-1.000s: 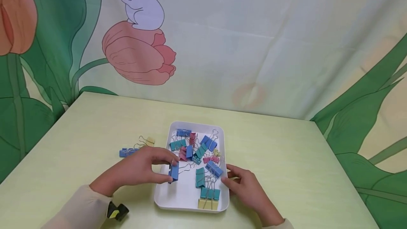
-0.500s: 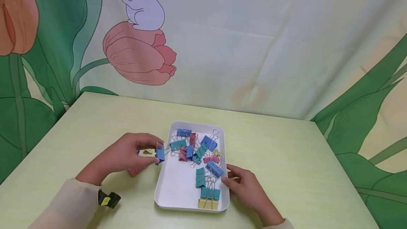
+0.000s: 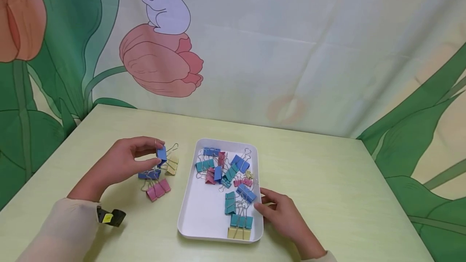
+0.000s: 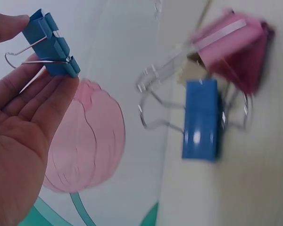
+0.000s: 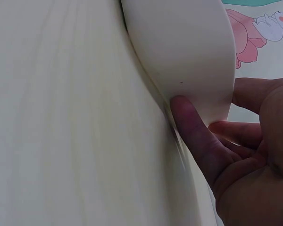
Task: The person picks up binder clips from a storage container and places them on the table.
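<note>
My left hand (image 3: 121, 159) pinches a blue binder clip (image 3: 162, 155) between thumb and fingertips, above the table left of the tray. In the left wrist view this held binder clip (image 4: 49, 44) has its wire handles turned toward the palm. Just under that hand lie another blue binder clip (image 3: 149, 174), a yellow one (image 3: 172, 165) and a pink one (image 3: 158, 190). My right hand (image 3: 282, 211) grips the white tray (image 3: 198, 229) by its right side. The right wrist view shows fingers (image 5: 188, 117) against the tray's outer wall.
Several blue, green, pink and yellow binder clips lie in the tray, mostly toward its far end and right side; a green clip (image 3: 230, 203) is among them. The pale green table (image 3: 313, 173) meets a printed cloth backdrop (image 3: 255, 51) behind.
My left hand has lifted the blue binder clip out over the tray's left rim and carried it left, above the loose clips on the table. The right hand and tray have stayed put.
</note>
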`<state>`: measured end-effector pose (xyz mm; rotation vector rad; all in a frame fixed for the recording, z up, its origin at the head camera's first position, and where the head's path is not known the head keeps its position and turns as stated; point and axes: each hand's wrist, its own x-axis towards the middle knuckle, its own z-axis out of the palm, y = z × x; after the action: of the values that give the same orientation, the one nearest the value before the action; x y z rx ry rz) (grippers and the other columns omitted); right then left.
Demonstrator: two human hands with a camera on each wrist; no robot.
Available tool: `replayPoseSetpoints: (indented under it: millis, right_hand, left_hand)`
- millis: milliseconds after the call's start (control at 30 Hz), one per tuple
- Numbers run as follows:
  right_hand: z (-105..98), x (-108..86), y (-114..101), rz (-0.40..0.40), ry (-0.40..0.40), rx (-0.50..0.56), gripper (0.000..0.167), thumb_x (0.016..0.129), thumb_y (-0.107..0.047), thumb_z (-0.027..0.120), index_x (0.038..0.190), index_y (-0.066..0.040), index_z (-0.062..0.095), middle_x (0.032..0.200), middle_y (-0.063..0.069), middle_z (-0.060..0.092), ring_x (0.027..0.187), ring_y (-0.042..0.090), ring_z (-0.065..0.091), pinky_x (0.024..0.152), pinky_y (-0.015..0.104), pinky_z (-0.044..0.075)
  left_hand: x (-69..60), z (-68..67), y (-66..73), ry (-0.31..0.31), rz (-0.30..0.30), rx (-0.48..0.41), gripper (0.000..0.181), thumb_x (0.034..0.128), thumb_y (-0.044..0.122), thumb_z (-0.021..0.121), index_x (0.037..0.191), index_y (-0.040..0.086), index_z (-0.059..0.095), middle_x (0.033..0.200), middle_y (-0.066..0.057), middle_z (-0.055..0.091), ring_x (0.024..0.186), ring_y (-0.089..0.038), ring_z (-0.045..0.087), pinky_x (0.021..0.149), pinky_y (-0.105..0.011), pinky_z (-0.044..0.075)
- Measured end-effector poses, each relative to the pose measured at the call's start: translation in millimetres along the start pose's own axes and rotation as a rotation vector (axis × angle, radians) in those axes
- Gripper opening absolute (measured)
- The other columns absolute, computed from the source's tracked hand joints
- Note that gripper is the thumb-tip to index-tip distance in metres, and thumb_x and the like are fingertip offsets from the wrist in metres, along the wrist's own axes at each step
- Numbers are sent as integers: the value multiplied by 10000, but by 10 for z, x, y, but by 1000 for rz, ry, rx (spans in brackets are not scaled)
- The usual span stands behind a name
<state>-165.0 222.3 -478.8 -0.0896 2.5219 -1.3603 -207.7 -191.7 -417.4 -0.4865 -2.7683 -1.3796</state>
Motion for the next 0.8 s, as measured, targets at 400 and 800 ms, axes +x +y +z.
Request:
replayPoseSetpoints:
  millis: [400,800]
  right_hand:
    - [1,-2,11,-17,2,0,537,896,-320,687,1369,-107,552,1067,93,665,836,160,662,713,289,590]
    - [3,-10,6,-18,8,-2,517,903,-307,680,1366,-114,556,1059,89,668,829,161,663,719,284,581]
  left_hand:
    - [27,-63,-410,64,-127,83,476,883,371,693,1223,52,601,1273,-174,610,1195,-380,594,974,-485,485]
    - [84,-28,-584,18,-201,155,566,850,474,701,1201,37,617,1263,-200,615,1188,-399,584,986,-519,486]
